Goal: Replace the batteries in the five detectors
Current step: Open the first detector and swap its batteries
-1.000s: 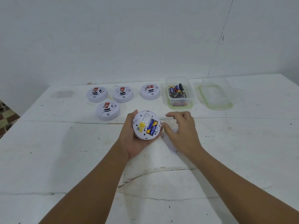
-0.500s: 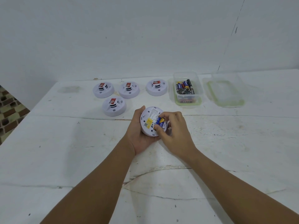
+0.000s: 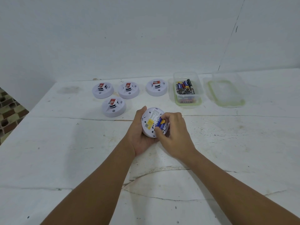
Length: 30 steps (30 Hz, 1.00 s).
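My left hand (image 3: pixel 140 135) cradles a round white detector (image 3: pixel 150 121) turned back-side up, showing a yellow label and blue batteries (image 3: pixel 160 123) in its open bay. My right hand (image 3: pixel 174 135) pinches a blue battery in that bay with thumb and forefinger. Several other white detectors stand face up behind: three in a row (image 3: pixel 103 90), (image 3: pixel 128 90), (image 3: pixel 156 87) and one in front of them (image 3: pixel 113 106). A clear plastic box (image 3: pixel 187 101) at the back right holds several loose batteries (image 3: pixel 185 87).
The box's clear lid with a green seal (image 3: pixel 226 93) lies right of the box. The white table (image 3: pixel 65 151) has cracks across it and meets a white wall behind. A tiled floor (image 3: pixel 8 111) shows past the left edge.
My right hand has moved from beside the detector onto its battery bay and closed its fingertips on a blue battery. The left hand keeps holding the detector.
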Each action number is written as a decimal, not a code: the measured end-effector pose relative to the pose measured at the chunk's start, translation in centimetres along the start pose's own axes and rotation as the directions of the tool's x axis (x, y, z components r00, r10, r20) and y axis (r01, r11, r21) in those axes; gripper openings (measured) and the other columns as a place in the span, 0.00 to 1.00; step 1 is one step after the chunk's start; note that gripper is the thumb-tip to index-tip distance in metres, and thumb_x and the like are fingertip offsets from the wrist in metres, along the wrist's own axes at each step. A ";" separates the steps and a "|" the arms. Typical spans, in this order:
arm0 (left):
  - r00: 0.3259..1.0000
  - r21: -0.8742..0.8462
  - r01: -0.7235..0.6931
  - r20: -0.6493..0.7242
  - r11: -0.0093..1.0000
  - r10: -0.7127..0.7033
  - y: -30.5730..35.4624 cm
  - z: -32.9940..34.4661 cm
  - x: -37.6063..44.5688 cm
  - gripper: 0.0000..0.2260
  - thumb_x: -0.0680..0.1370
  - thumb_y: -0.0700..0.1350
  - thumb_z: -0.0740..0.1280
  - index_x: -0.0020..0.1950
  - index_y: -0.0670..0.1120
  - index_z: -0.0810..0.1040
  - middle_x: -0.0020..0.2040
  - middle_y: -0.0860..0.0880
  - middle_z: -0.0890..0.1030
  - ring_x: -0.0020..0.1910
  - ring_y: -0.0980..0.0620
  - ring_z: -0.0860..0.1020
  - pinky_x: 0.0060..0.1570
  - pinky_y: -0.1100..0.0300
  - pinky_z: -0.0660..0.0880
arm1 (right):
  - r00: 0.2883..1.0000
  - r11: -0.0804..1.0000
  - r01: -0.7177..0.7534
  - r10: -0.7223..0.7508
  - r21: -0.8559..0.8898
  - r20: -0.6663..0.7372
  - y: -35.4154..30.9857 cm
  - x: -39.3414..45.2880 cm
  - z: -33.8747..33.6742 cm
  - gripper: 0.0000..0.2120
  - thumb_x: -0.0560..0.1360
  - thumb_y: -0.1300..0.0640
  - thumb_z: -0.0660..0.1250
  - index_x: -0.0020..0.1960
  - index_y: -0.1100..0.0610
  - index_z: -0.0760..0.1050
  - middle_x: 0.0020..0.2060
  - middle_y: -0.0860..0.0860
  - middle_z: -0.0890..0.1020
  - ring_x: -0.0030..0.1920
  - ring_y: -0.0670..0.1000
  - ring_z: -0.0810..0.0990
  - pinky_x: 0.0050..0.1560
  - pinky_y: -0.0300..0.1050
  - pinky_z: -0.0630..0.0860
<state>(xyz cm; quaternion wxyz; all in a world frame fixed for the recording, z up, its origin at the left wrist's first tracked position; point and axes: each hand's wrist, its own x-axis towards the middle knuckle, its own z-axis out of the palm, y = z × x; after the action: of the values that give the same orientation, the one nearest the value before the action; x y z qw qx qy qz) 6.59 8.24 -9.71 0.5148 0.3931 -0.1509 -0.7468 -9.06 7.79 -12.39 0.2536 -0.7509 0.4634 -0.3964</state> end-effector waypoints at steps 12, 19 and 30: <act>1.000 -0.003 -0.006 0.006 1.000 0.006 0.1 0.5 -0.5 0.28 0.83 0.63 0.59 0.63 0.40 0.80 0.54 0.37 0.86 0.47 0.40 0.87 0.50 0.48 0.84 | 0.923 0.877 0.300 -0.367 -0.375 -0.119 1.0 -0.3 -0.4 0.15 0.80 0.47 0.69 0.60 0.54 0.86 0.55 0.48 0.86 0.52 0.54 0.84 0.68 0.62 0.73; 0.999 0.031 -0.027 -0.037 0.999 0.028 0.0 0.2 -0.1 0.28 0.83 0.64 0.59 0.67 0.42 0.80 0.56 0.38 0.86 0.49 0.40 0.87 0.55 0.43 0.80 | 0.917 0.789 0.311 -0.395 -0.529 -0.050 -0.2 0.5 -1.3 0.12 0.77 0.47 0.69 0.52 0.52 0.87 0.46 0.48 0.88 0.46 0.54 0.84 0.72 0.60 0.72; 0.999 0.032 -0.030 -0.010 0.999 0.030 0.0 0.7 -0.3 0.27 0.83 0.64 0.59 0.65 0.43 0.81 0.57 0.38 0.85 0.52 0.42 0.86 0.49 0.48 0.84 | 0.954 0.804 0.289 -0.289 -0.520 0.083 -1.2 1.5 -1.8 0.09 0.76 0.50 0.65 0.47 0.55 0.80 0.31 0.50 0.79 0.34 0.55 0.77 0.76 0.56 0.65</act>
<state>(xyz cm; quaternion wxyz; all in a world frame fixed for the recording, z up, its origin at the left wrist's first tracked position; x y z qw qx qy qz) 6.08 8.35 -9.13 0.5203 0.4028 -0.1662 -0.7345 -9.56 6.92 -9.98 -0.0250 -0.8529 0.4343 -0.2886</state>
